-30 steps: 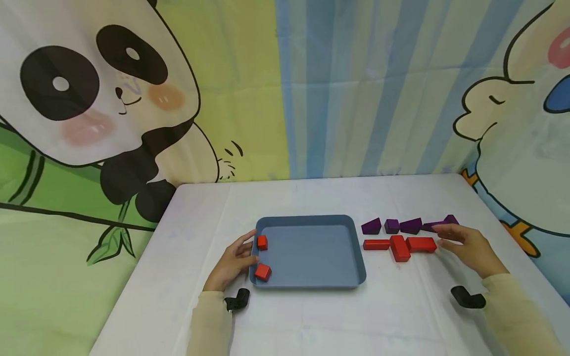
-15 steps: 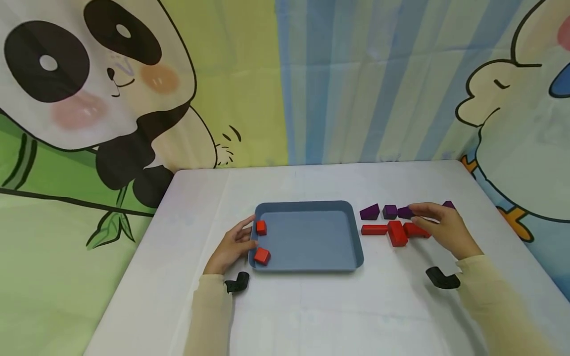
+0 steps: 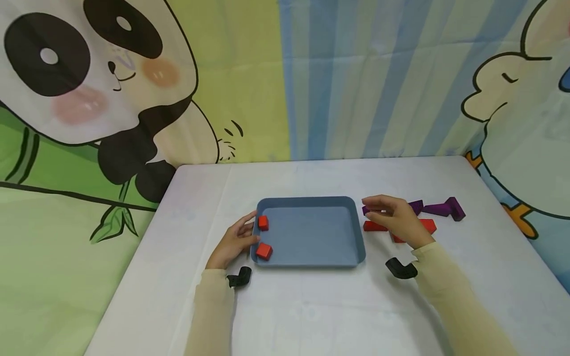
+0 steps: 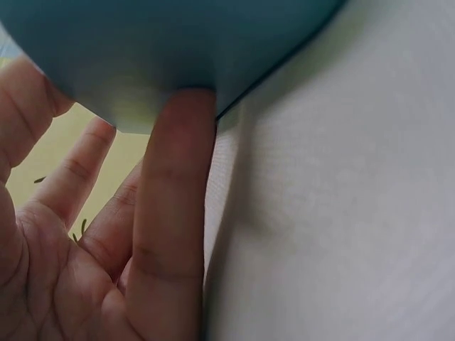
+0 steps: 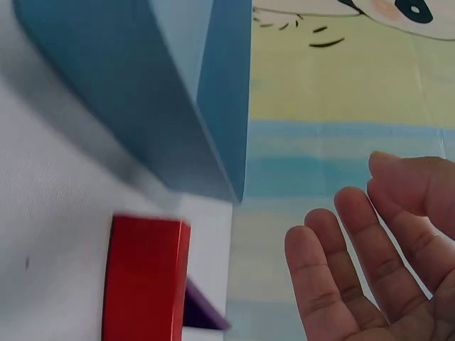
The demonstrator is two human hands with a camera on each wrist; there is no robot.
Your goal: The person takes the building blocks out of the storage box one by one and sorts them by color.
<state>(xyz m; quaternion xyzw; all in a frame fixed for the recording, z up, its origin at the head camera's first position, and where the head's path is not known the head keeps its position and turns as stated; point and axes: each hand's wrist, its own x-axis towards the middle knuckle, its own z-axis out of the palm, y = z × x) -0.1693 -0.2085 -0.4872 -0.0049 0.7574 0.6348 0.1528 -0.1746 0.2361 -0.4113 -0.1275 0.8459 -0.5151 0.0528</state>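
A blue-grey tray [image 3: 316,232] lies on the white table, with a small red block [image 3: 263,223] and a red cube [image 3: 264,251] near its left side. My left hand [image 3: 231,242] touches the tray's left side, its thumb against the outer wall and its fingers extended in the left wrist view. Over the block rows right of the tray hovers my right hand [image 3: 398,220]. Its fingers are loosely bent around nothing in the right wrist view. Beneath it a red block [image 5: 146,277] and a purple piece [image 5: 202,312] show; other blocks are partly hidden.
Farther right are a long purple block [image 3: 437,209] and a purple piece [image 3: 457,208]. A red block [image 3: 428,226] pokes out past my right hand. Behind the table hangs a printed cloth [image 3: 338,79]. A black wrist device [image 3: 401,268] sits below the right hand.
My right hand has moved left along the block rows, from their right end to near the tray. The left hand stays at the tray. The head view has tilted slightly.
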